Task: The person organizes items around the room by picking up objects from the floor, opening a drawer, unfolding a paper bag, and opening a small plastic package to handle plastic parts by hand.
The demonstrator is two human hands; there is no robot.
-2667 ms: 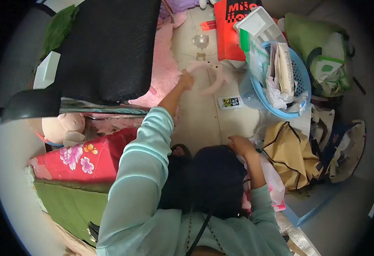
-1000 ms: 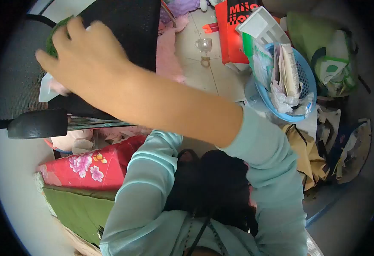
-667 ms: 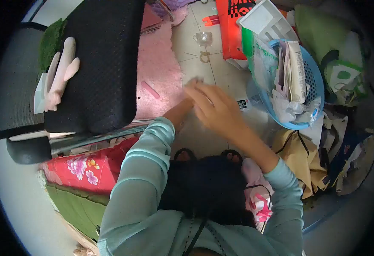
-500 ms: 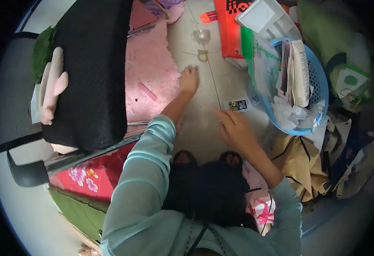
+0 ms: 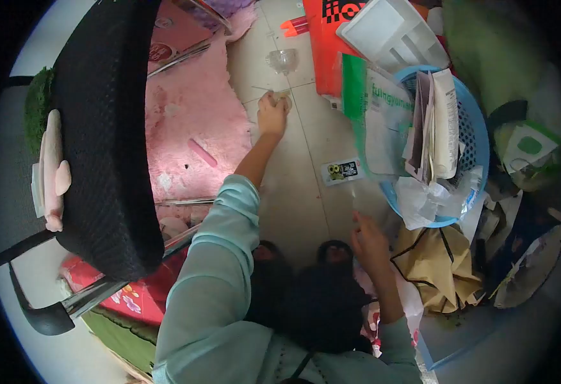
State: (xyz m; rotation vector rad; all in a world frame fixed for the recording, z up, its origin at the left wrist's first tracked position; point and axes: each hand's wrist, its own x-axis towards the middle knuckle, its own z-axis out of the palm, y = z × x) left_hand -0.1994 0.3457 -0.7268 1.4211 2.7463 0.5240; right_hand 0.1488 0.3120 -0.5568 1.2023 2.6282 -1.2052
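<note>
My left hand (image 5: 272, 115) reaches forward over the tiled floor, its fingers curled at a small beige ring (image 5: 286, 97) that looks like a roll of tape; the fingers partly hide it. Just beyond lies a clear glass cup (image 5: 283, 61). My right hand (image 5: 371, 243) hangs lower, to the right, with its fingers drawn together. A faint pale line shows above its fingertips, too thin to name. Between the hands a small printed packet (image 5: 342, 171) lies flat on the tiles.
On the right stands a blue basket (image 5: 479, 137) with papers and plastic bags, a brown bag (image 5: 444, 265) below it. A red-orange box (image 5: 329, 48) and white tray (image 5: 392, 35) are behind. A black chair (image 5: 104, 141) and pink fluffy mat (image 5: 194, 109) fill the left.
My left hand has moved forward from the mat's edge onto the beige ring. My right hand has drawn back toward my body, away from the packet. The view has shifted slightly.
</note>
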